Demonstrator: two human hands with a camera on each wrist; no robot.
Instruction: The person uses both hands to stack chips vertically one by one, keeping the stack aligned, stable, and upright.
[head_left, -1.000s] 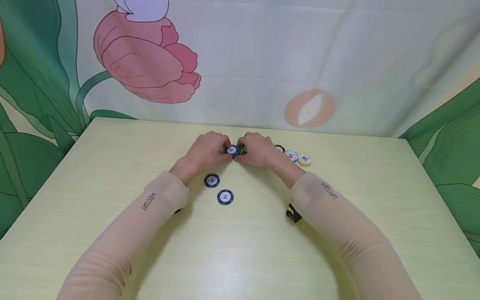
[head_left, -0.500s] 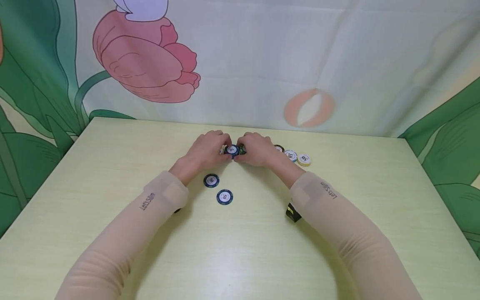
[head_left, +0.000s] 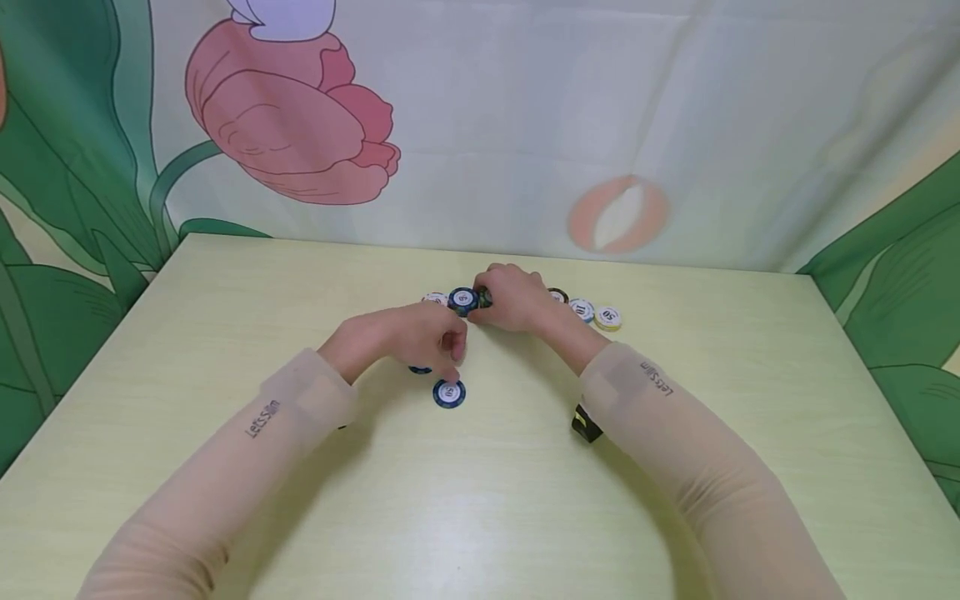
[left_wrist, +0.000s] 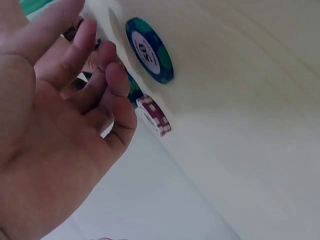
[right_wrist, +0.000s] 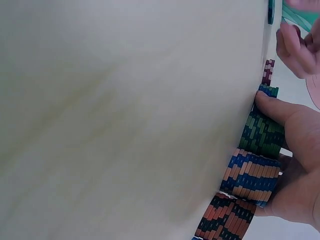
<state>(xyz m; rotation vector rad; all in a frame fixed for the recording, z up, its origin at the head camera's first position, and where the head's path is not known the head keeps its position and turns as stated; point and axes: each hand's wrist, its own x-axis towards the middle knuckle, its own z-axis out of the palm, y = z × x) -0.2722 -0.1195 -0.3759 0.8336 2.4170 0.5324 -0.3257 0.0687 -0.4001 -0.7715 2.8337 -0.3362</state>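
Observation:
My left hand [head_left: 427, 337] hovers above a loose blue poker chip [head_left: 449, 395] marked 50, its fingertips close over the chip's far edge. In the left wrist view the fingers are loosely bent and hold nothing. Another blue chip [head_left: 421, 369] is mostly hidden under that hand. At the row of chip stacks, my right hand [head_left: 517, 297] holds a green chip stack [right_wrist: 262, 134], the thumb in front and the other fingers mostly hidden behind. Left of it stand a blue stack [head_left: 463, 301] and a low maroon-and-white stack [left_wrist: 153, 116].
The row goes on rightward with a blue-and-tan stack [right_wrist: 251, 176], an orange-and-black stack [right_wrist: 227, 218], a white-and-blue stack [head_left: 582, 311] and a yellow-edged stack [head_left: 608, 318]. A black object with a yellow stripe [head_left: 587, 423] shows under the right forearm. A printed curtain [head_left: 480, 125] hangs behind the table.
My left hand has left the blue stack and come toward me, over the loose chips, uncovering the maroon-and-white stack. The right hand stays at the row.

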